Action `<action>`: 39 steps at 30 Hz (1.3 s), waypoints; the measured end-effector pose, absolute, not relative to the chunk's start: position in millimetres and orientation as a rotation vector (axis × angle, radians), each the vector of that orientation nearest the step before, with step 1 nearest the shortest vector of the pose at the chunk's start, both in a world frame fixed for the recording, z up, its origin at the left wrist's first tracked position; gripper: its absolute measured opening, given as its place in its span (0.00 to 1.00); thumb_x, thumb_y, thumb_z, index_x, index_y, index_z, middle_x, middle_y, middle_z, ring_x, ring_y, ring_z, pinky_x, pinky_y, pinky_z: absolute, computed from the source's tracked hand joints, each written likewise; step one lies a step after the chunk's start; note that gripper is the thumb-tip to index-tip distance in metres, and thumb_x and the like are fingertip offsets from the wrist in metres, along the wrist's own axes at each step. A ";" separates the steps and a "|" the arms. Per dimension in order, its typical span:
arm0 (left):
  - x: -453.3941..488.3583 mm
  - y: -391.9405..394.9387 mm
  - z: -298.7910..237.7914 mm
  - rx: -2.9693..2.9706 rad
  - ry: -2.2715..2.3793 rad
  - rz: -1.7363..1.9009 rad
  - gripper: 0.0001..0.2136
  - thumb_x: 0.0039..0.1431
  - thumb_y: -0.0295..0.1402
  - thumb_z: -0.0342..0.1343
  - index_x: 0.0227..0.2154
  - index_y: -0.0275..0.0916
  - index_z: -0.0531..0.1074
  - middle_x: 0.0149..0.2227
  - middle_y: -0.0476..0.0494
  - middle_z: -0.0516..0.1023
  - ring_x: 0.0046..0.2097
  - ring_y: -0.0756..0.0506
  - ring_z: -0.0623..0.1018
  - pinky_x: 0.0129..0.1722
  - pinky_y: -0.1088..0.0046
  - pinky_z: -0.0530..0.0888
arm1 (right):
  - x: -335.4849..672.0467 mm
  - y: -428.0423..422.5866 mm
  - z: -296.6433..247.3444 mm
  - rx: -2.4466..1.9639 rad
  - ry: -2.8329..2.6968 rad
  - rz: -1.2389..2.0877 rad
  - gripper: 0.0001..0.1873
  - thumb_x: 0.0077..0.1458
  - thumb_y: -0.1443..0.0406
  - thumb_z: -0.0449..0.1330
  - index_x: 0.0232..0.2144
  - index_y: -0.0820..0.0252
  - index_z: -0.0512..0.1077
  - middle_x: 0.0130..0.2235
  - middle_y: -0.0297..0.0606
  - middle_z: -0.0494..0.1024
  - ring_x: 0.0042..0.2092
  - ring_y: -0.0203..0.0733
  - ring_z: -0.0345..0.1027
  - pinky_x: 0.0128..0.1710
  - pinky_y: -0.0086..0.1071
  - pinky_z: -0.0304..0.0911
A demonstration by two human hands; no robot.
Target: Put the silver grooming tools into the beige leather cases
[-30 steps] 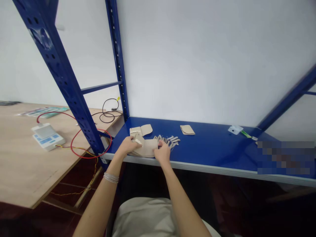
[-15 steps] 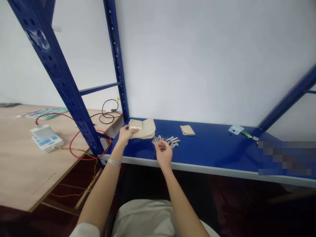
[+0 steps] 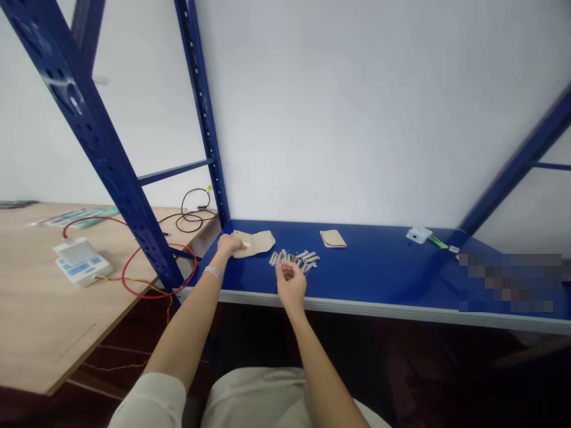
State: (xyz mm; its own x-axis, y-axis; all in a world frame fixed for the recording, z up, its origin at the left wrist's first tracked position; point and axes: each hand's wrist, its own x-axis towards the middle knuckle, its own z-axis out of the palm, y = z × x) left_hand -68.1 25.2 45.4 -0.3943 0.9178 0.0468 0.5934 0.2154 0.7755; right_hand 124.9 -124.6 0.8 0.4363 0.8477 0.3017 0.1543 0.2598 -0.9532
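My left hand (image 3: 231, 244) lies at the far left of the blue steel shelf (image 3: 379, 273), gripping the edge of a soft beige pad (image 3: 260, 242). A small pale piece shows by its fingertips. My right hand (image 3: 291, 283) holds nothing, its fingers loosely curled just in front of a cluster of small silver metal pieces (image 3: 293, 258). Further right on the shelf lies a second, smaller beige pad (image 3: 332, 239), apart from both hands.
Blue perforated uprights (image 3: 111, 160) rise left of the shelf. On a wooden table (image 3: 35, 309) to the left stand a white digital scale (image 3: 81, 261) and loose red, yellow and black wires. A small white device (image 3: 418, 235) sits far right, and a wall stands behind.
The beige pad has moved from the shelf's front edge to the back left under my left hand. My right hand has left the pad and stays near the metal pieces.
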 end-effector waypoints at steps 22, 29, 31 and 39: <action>-116.9 -48.1 42.9 2.167 2.413 0.416 0.33 0.61 0.36 0.47 0.65 0.21 0.49 0.56 0.15 0.68 0.59 0.28 0.68 0.55 0.52 0.64 | 126.1 -125.2 1.9 -1.232 -1.036 0.595 0.14 0.49 0.57 0.59 0.33 0.63 0.74 0.29 0.41 0.77 0.31 0.42 0.71 0.35 0.36 0.69; -108.6 -62.1 38.4 2.126 2.366 0.753 0.30 0.62 0.35 0.44 0.67 0.34 0.50 0.67 0.25 0.50 0.65 0.25 0.54 0.58 0.43 0.58 | 126.7 -125.9 2.6 -1.243 -1.043 0.609 0.14 0.49 0.57 0.60 0.33 0.62 0.74 0.30 0.41 0.78 0.32 0.42 0.71 0.35 0.36 0.69; -108.0 -61.4 42.9 2.116 2.292 0.875 0.25 0.62 0.33 0.45 0.62 0.35 0.62 0.65 0.27 0.56 0.65 0.28 0.56 0.60 0.47 0.57 | 126.8 -125.4 1.1 -1.243 -1.042 0.609 0.14 0.49 0.57 0.60 0.33 0.62 0.74 0.29 0.41 0.78 0.32 0.42 0.71 0.36 0.36 0.69; -91.4 -72.8 64.3 1.366 1.579 1.665 0.16 0.54 0.40 0.55 0.40 0.33 0.75 0.33 0.42 0.79 0.37 0.42 0.78 0.37 0.71 0.74 | 148.4 -100.5 6.6 -1.259 -1.391 0.370 0.11 0.53 0.66 0.54 0.37 0.63 0.74 0.36 0.43 0.76 0.37 0.44 0.70 0.41 0.37 0.66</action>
